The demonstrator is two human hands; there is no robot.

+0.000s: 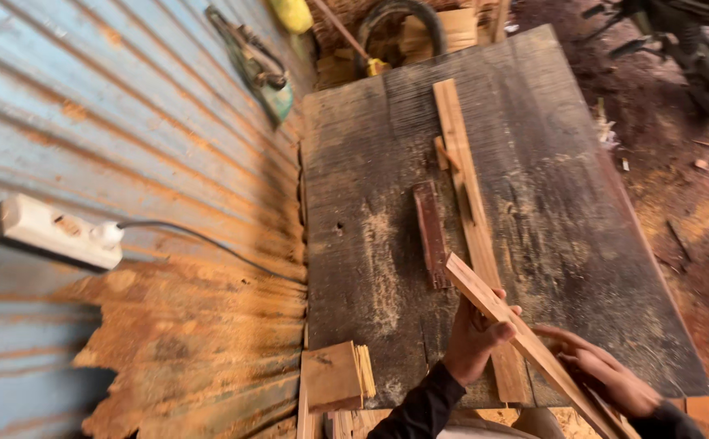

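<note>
Lit by soft, warm daylight, even across the frame, with no hard shadows. Dull sheen on the corrugated metal wall (127,122) at left, no harsh glare. Slightly motion-blurred throughout, worst at the upper right and lower left corners. Wide-angle stretch along the edges. Dark table top (533,203) moderately sharp in the centre.

just one head cam, looking steeply down, tilted, fairly close over a dark worktable (533,203) filling mid-frame; corrugated wall (127,122) takes the left, dirt floor (680,179) upper right.
</note>
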